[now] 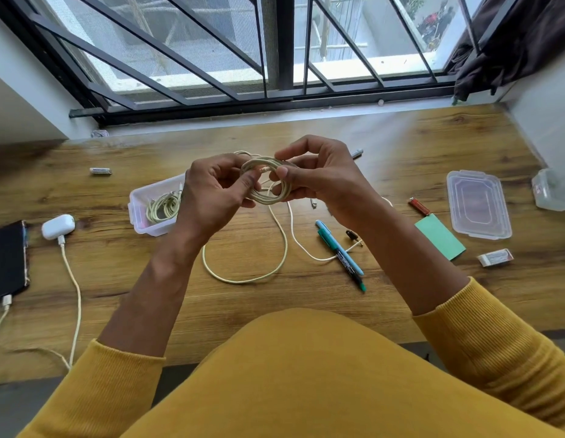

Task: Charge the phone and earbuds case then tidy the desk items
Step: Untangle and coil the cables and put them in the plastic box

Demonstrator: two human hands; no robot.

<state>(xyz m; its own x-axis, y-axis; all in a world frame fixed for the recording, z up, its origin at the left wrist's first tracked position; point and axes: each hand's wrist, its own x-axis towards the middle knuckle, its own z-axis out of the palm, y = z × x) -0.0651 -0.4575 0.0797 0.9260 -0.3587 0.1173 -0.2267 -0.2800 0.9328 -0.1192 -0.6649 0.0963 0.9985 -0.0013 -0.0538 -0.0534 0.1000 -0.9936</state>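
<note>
Head view: both hands hold a cream cable coil (268, 184) above the counter (401, 147). Left hand (214, 194) pinches its near side, right hand (319, 175) grips the far side; loose cable trails down to the counter beneath them. Left of the hands, a clear box (138, 213) holds another coil; farther left lie the plugged-in white earbuds case (58, 226) and dark phone (6, 257).

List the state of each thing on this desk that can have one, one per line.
Black phone: cable plugged in.
White earbuds case: closed, cable plugged in.
Clear plastic storage box: open, coiled cable inside.
Clear plastic lid: off, lying flat.
Cream cable coil: part wound, tail loose on desk.
Left hand: grip on coil.
Right hand: grip on coil.
</note>
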